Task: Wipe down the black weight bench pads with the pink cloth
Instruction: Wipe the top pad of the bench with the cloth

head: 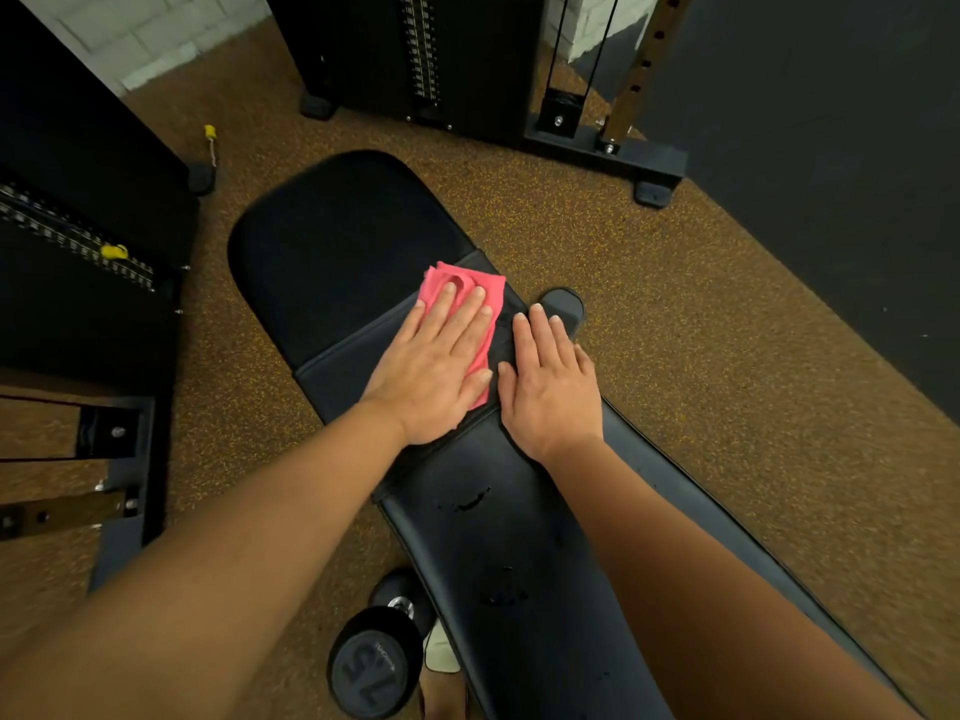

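While the left hand [434,371] lies flat with straight fingers, pressing the pink cloth [493,291] against the black weight bench, the cloth sits on the near end of the far pad [337,241], just beyond the seam between the pads. The right hand [553,392] rests open and flat just beside the cloth, gripping nothing. The near pad [498,537] shows scuffs. A dumbbell [374,662] marked 15 lies on the speckled rubber floor [675,330] beside the bench.

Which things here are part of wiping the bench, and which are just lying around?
For the job: pink cloth, bench pads, left hand pressing the cloth, right hand flat on the pad.
Lying about: dumbbell, weight stack.
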`<state>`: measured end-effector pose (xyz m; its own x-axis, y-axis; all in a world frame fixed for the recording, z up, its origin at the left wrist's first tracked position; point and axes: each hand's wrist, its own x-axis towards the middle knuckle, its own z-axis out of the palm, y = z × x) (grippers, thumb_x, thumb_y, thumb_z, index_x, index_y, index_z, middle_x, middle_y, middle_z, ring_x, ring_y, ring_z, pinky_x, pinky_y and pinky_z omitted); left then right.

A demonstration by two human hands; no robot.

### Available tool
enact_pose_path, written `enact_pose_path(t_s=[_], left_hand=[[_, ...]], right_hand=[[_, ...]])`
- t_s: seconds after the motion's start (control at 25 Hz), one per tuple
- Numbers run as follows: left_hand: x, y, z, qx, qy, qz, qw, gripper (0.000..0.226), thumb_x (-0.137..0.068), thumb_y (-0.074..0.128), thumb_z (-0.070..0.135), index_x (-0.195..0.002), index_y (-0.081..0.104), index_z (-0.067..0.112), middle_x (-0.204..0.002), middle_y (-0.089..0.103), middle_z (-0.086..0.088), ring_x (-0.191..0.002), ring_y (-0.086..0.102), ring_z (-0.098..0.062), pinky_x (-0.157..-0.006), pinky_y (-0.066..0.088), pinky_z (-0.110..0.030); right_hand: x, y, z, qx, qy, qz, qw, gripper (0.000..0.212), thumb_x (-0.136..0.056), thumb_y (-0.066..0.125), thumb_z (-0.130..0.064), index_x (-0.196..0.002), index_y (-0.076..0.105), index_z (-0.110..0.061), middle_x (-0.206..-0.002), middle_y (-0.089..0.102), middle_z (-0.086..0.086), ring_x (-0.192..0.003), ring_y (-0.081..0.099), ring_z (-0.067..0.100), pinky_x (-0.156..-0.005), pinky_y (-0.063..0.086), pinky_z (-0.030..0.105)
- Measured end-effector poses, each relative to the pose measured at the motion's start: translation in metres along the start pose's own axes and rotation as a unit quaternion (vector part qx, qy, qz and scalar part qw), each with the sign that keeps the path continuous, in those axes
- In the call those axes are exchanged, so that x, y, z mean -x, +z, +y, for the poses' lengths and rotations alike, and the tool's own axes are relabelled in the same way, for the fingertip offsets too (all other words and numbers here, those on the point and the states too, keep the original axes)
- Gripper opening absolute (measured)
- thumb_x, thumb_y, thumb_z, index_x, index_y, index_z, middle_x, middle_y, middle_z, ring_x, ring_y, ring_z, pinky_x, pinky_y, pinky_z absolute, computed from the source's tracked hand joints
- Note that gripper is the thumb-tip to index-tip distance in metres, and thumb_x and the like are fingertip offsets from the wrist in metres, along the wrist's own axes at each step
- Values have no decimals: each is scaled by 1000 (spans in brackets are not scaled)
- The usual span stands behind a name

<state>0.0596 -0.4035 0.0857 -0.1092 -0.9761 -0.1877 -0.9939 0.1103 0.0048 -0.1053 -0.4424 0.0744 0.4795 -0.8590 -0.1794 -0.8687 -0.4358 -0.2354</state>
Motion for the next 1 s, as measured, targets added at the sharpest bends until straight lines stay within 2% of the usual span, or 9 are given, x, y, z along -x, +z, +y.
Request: enact_pose_path(t_s=[0.08, 0.28, 0.36, 0.44, 0.56, 0.64, 0.8, 0.88, 1.0], left_hand=[[-2, -2, -4, 12, -13, -3, 1000, 70, -96, 6, 50, -154, -2, 12, -162, -9, -7, -148, -13, -25, -121, 2, -45], [-19, -2, 33, 68, -158, -1, 985, 66, -99, 17, 44, -152, -9, 14, -161, -14, -4, -147, -16, -25, -121, -1, -46], [-18, -2, 33, 56, -140, -1, 989, 65, -99, 15, 44, -153, -4, 13, -162, -10, -5, -148, -13, -27, -120, 0, -48], [-12, -2, 18, 24, -44, 5, 999, 67, -97, 11, 47, -153, 2, 13, -162, -1, -6, -149, -8, -30, -120, 2, -48], [-12, -4, -11, 1, 83, -12, 996, 68, -95, 9, 49, -154, 1, 14, -162, -4, -4, -149, -10, -26, -121, 3, -46], [-19, -8, -15, 11, 67, -16, 998, 67, -96, 11, 48, -154, -2, 16, -163, -7, -3, -148, -12, -23, -121, 3, -43], [-34, -6, 17, 64, -81, -1, 995, 65, -100, 18, 43, -153, -6, 15, -162, -12, -4, -148, -15, -23, -121, 1, -44], [-39, -5, 31, 67, -118, 0, 991, 65, -99, 19, 42, -153, -4, 15, -162, -10, -4, -148, -14, -26, -121, 0, -46], [-34, -5, 23, 32, -45, -10, 998, 65, -97, 10, 44, -154, 1, 14, -162, -7, -4, -148, -13, -28, -120, -2, -47]], right_hand=[[2, -1, 3, 6, -7, -10, 1000, 62, -99, 15, -47, -153, 12, -18, -162, 7, 3, -148, 7, 26, -117, 16, 46], [5, 0, 5, -7, 5, -1, 1000, 64, -98, 12, -46, -153, 14, -13, -161, 10, 9, -148, 6, 27, -118, 14, 44], [6, 1, 4, -16, 20, -1, 1000, 68, -96, 10, -46, -152, 15, -8, -160, 12, 12, -148, 9, 28, -118, 15, 43], [8, 1, 4, -19, 25, 1, 999, 70, -95, 10, -47, -152, 17, -6, -159, 14, 13, -147, 11, 29, -117, 17, 43], [9, -1, 4, -14, 30, -2, 999, 70, -95, 9, -48, -152, 16, -7, -160, 13, 13, -147, 11, 29, -117, 17, 45], [10, -1, 3, -10, 41, -1, 999, 70, -96, 8, -48, -152, 15, -7, -160, 12, 13, -147, 10, 29, -117, 16, 44], [9, 1, 2, -16, 43, 0, 999, 69, -96, 7, -46, -151, 15, -5, -159, 13, 16, -147, 11, 31, -117, 14, 42], [8, 2, 1, -20, 42, 4, 999, 71, -95, 5, -46, -151, 16, -3, -159, 15, 17, -147, 12, 31, -117, 14, 41], [9, 1, 2, -26, 39, 6, 999, 71, -96, 7, -46, -150, 19, -2, -157, 17, 19, -146, 14, 32, -117, 16, 42]])
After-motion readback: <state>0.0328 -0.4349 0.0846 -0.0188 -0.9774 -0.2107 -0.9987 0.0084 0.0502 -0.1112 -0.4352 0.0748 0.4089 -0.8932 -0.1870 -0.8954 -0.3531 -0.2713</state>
